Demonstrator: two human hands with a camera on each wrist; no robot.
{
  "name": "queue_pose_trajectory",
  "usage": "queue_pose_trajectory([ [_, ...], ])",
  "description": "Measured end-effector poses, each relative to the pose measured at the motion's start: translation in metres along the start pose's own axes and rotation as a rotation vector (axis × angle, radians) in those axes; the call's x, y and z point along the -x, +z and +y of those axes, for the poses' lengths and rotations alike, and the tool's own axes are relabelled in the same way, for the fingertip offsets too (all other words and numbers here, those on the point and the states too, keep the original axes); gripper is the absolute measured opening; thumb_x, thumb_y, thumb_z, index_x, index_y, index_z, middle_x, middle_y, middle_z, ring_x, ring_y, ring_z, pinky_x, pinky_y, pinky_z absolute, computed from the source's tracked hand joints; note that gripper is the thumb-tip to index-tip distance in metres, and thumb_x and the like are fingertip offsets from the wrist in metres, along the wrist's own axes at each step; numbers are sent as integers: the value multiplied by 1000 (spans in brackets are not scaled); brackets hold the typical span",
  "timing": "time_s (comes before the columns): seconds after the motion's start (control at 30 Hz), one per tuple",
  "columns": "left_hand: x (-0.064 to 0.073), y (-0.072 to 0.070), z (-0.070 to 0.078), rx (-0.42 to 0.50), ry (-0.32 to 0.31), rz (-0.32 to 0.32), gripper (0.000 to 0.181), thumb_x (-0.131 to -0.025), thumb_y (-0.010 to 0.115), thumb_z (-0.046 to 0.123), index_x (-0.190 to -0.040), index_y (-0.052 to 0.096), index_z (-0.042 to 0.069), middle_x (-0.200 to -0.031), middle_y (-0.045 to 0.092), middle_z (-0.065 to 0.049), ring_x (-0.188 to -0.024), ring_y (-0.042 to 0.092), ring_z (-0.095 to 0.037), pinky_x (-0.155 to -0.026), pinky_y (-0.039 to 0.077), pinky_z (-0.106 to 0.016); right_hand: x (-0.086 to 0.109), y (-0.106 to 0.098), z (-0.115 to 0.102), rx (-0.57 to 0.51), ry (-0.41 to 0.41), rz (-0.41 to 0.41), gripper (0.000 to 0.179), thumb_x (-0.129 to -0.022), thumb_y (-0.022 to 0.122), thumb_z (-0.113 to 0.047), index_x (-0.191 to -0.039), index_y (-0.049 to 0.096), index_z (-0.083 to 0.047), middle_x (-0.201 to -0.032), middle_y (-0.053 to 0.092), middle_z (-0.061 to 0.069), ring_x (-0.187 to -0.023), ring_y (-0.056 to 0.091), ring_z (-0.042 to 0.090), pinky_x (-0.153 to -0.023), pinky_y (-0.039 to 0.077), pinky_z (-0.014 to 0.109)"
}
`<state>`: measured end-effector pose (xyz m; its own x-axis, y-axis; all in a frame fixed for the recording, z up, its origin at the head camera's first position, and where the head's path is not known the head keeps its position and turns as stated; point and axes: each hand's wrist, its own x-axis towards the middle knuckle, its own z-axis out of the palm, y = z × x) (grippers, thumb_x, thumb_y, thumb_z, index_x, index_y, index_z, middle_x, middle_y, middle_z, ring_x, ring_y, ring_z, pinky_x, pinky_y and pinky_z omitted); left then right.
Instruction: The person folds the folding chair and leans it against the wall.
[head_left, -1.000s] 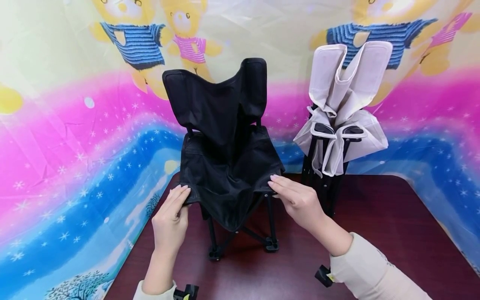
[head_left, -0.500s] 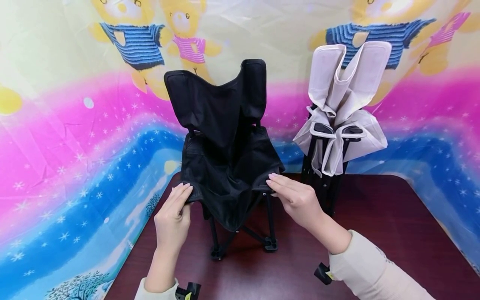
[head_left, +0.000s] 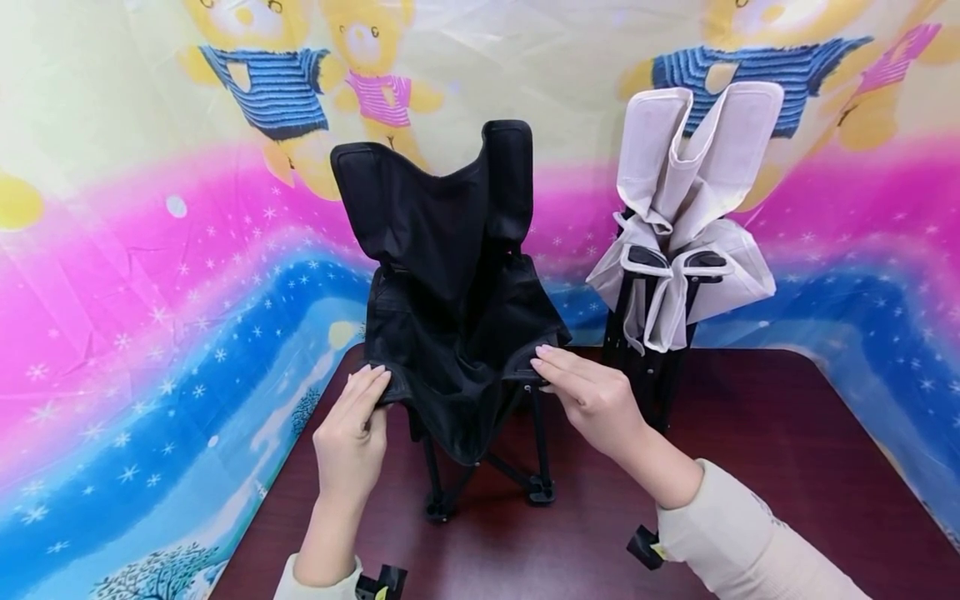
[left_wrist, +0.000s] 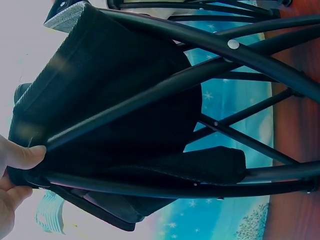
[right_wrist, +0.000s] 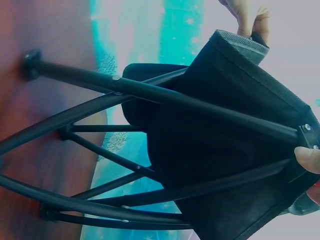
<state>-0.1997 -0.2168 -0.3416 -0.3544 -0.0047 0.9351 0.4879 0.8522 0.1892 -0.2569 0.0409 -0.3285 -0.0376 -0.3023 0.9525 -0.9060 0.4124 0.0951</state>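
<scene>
I see the bare left hand [head_left: 349, 440] edged inward vs 1 s ago. It and, apparently (wrist view crops it), the bare right hand [head_left: 592, 398] pinch the black fabric folding chair [head_left: 453, 321] by 2 front corners; half-open, seat sagging, on dark-red table [head_left: 787, 483].

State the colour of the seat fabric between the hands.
The seat fabric is black, clearest in the head view.

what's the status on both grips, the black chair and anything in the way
Left grip, right grip pinching front corners of black chair. Chair upright on table, seat sagging. Folded white chair off to the right, seemingly not in the way.
</scene>
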Motion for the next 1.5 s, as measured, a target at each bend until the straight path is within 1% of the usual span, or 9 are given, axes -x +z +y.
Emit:
queue_pose_trajectory([
  [0.1, 0, 0, 1, 5, 1, 2, 33, -64, 68, -10, -96, 66, 0, -98, 63, -10, -96, 56, -25, -83, 42, -38, -1, 0, 0, 0, -4, -5, 24, -89, 48, -14, -88, 68, 1, -93, 64, 12, -81, 62, 23, -68, 49, 35],
  [0.33, -2, 0, 3, 7, 14, -7, 32, -65, 67, -10, -96, 66, -1, -99, 62, -11, -96, 56, -26, -88, 39, -31, -3, 0, -2, 1, -4, -11, 25, -88, 50, -16, -88, 68, 0, -92, 64, 12, -81, 62, 24, -69, 49, 34],
  [0.43, -3, 0, 4, 11, 16, -16, 32, -66, 67, -10, -97, 66, -1, -99, 62, -11, -96, 56, -26, -89, 38, -30, -4, 0, -2, 1, -4, -10, 25, -88, 50, -16, -89, 68, 0, -93, 64, 12, -81, 62, 24, -69, 49, 34],
  [0.87, -5, 1, 8, 15, 16, -15, 33, -66, 67, -9, -97, 66, -1, -99, 62, -12, -97, 56, -24, -86, 41, -35, -8, 1, -5, -5, -17, -4, 24, -88, 49, -15, -88, 68, 0, -92, 64, 12, -81, 62, 23, -69, 49, 33],
  [1.13, -5, 2, 11, 24, 16, -3, 33, -65, 67, -9, -97, 66, -1, -99, 62, -11, -97, 56, -24, -88, 39, -31, -9, 0, -7, 11, -20, -11, 24, -88, 49, -15, -88, 68, 0, -92, 64, 12, -82, 61, 23, -70, 49, 33],
  [1.2, -5, 3, 13, 28, 14, 3, 33, -65, 67, -10, -97, 66, -1, -99, 62, -11, -97, 56, -24, -88, 39, -32, -10, 0, -7, 10, -21, -11, 24, -88, 49, -14, -89, 68, 0, -92, 64, 12, -82, 61, 23, -70, 49, 32],
  [1.33, -7, 4, 16, 40, 12, 14, 32, -65, 67, -10, -96, 66, -1, -99, 63, -10, -97, 56, -24, -84, 42, -38, -12, 0, -8, 3, -20, -2, 23, -88, 50, -14, -88, 68, 0, -92, 64, 12, -82, 61, 23, -70, 49, 33],
  [1.5, -8, 6, 18, 49, 15, 18, 32, -65, 67, -10, -96, 66, -1, -98, 63, -11, -96, 56, -25, -85, 41, -37, -13, 0, -9, -2, -18, 1, 23, -88, 50, -14, -88, 68, 1, -92, 64, 12, -82, 61, 24, -71, 49, 33],
])
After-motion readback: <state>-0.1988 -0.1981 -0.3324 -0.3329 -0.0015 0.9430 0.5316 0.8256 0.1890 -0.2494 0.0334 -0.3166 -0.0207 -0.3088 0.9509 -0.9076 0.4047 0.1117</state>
